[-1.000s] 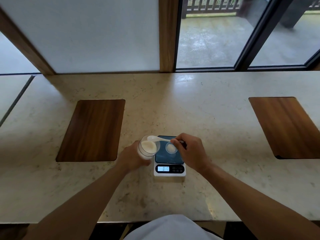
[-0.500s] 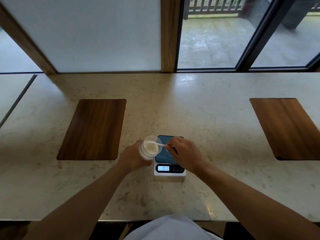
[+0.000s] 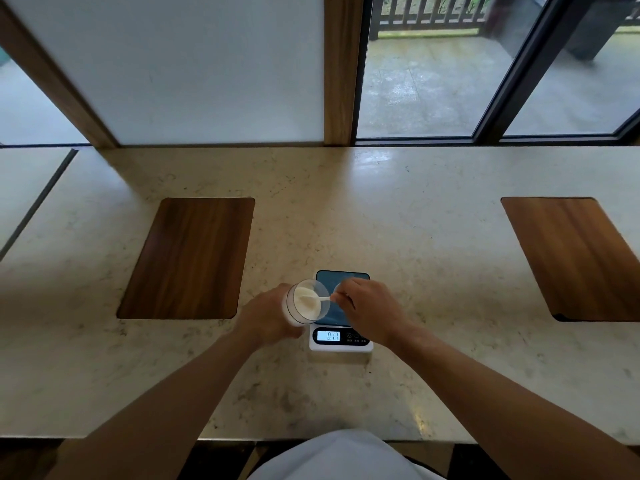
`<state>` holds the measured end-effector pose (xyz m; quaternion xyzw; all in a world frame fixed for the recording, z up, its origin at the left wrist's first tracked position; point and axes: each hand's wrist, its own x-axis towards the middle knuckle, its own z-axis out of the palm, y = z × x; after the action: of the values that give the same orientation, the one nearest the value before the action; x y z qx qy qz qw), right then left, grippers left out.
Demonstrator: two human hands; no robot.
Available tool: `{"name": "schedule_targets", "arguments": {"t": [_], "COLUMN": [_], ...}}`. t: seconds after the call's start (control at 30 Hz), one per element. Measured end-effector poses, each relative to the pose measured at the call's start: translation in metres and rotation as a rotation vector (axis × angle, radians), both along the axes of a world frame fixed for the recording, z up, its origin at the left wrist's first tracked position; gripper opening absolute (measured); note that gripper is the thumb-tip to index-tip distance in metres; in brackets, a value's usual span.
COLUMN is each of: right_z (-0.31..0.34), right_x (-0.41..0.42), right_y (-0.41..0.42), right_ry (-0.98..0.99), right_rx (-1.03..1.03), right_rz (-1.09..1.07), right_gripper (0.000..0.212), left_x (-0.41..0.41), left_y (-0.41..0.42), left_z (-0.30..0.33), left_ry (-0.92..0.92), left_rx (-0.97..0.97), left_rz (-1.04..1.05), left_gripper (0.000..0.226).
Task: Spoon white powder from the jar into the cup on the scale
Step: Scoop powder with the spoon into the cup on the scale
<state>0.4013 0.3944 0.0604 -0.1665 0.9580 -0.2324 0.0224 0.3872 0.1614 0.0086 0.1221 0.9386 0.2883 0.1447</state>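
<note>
A pale stone counter (image 3: 398, 216) carries two inset wooden panels, one at the left (image 3: 188, 258) and one at the right (image 3: 575, 254). Near its front edge sits a white digital scale (image 3: 341, 337) with a lit display. The left hand (image 3: 268, 318) is wrapped around a clear jar (image 3: 306, 303) of white powder, tilted toward the scale's left side. The right hand (image 3: 369, 308) pinches a white spoon (image 3: 317, 299), its bowl inside the jar. The cup on the scale is hidden behind that hand.
</note>
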Motion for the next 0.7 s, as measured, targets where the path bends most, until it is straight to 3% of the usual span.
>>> {"name": "schedule_targets", "arguments": {"t": [0.7], "right_z": [-0.006], "right_x": [0.001], "right_y": [-0.013], "right_ry": [-0.350], "right_rx": [-0.243], "right_rz": [-0.203], "right_gripper": [0.030], "left_x": [0.000], "left_y": [-0.008], "left_z": [-0.010], "left_ry": [-0.023], "left_rx": [-0.036], "left_rz": [-0.063], "left_gripper": [0.080]}}
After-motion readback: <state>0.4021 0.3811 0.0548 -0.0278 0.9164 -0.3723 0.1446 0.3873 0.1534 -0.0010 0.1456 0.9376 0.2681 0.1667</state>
